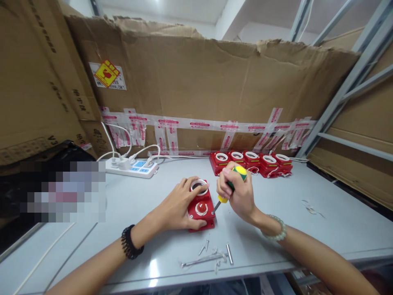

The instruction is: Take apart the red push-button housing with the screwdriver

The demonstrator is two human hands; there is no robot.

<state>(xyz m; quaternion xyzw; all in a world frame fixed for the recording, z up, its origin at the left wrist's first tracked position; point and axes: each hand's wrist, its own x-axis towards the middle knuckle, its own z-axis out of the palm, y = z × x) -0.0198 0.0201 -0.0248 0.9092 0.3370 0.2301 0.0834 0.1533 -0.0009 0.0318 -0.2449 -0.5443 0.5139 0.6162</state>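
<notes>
A red box (202,209) with a round red button and a white-ringed hole lies on the grey table (147,246). My left hand (179,205) is clasped around its left side, fingers over the top ring, thumb at the bottom edge. My right hand (238,192) is closed around a green and yellow screwdriver (235,180). The screwdriver tip touches the box's right edge. Several loose screws (211,256) lie on the table just in front of the box.
A row of several similar red boxes (251,162) stands at the back of the table. A white power strip (132,167) with plugs and cables sits at the back left. Taped cardboard (199,90) walls the table. A metal rack (346,90) rises at the right.
</notes>
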